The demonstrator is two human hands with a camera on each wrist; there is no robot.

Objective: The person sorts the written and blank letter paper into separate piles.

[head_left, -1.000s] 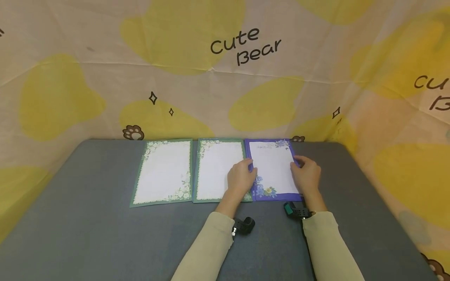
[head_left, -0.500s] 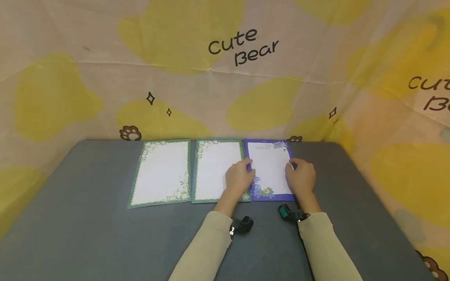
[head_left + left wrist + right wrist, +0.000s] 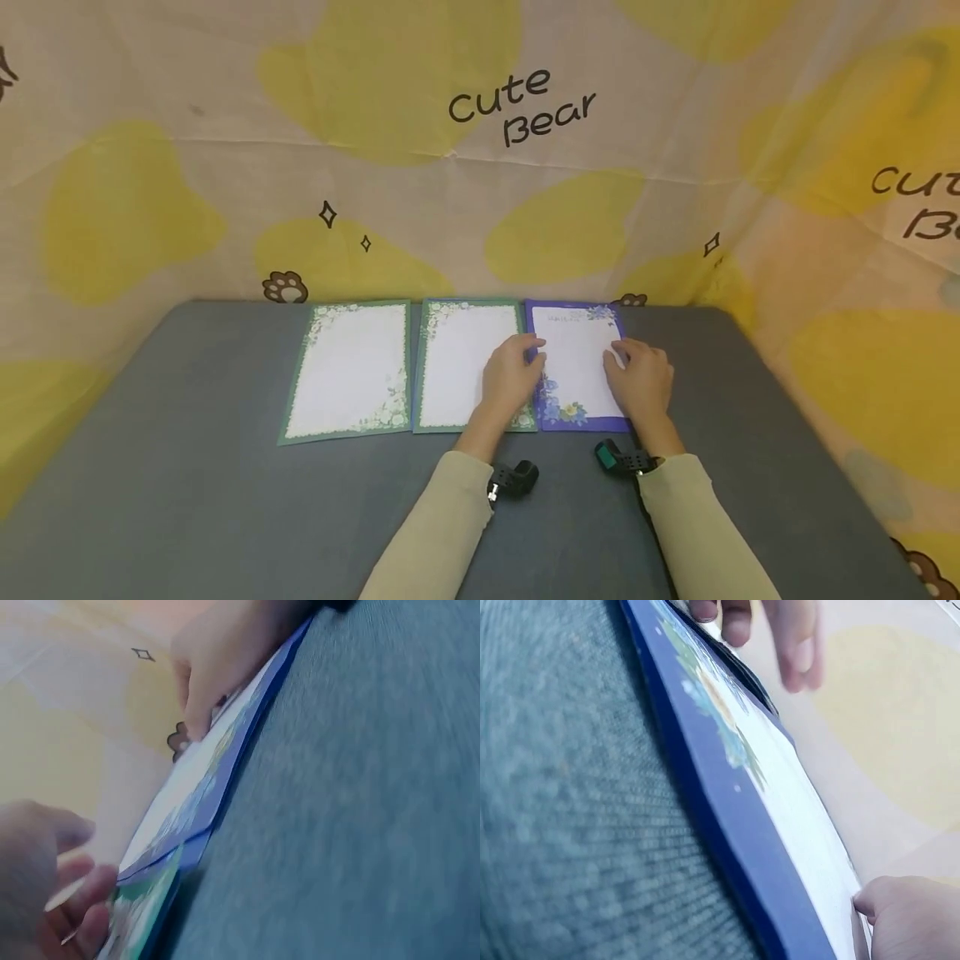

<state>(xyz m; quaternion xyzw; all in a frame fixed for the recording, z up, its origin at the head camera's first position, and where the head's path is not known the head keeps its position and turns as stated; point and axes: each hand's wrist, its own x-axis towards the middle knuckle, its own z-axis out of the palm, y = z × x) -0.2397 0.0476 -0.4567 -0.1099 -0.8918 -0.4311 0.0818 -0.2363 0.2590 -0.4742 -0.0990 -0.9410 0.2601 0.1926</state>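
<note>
Fingers, right hand [image 3: 643,382]: pinched the outer side edge of a rectangular, purple-bordered, blue-flowered paper sheet [image 3: 577,367].
Fingers, left hand [image 3: 510,375]: apart, loosely bent, at its opposite edge; contact could not be told.
Sheet position: flat on grey, woven-textured table [image 3: 225,517], between both hands' fingers.
Neighbour: rectangular, green-bordered, white-flowered paper sheet [image 3: 457,367], partly beneath left fingers.
Handling: light, level grip probably suited thin paper; hard squeezing risked creases.

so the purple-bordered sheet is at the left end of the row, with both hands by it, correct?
No, the head view shows the purple-bordered sheet at the row's right end, with the left hand and right hand by it.
</note>
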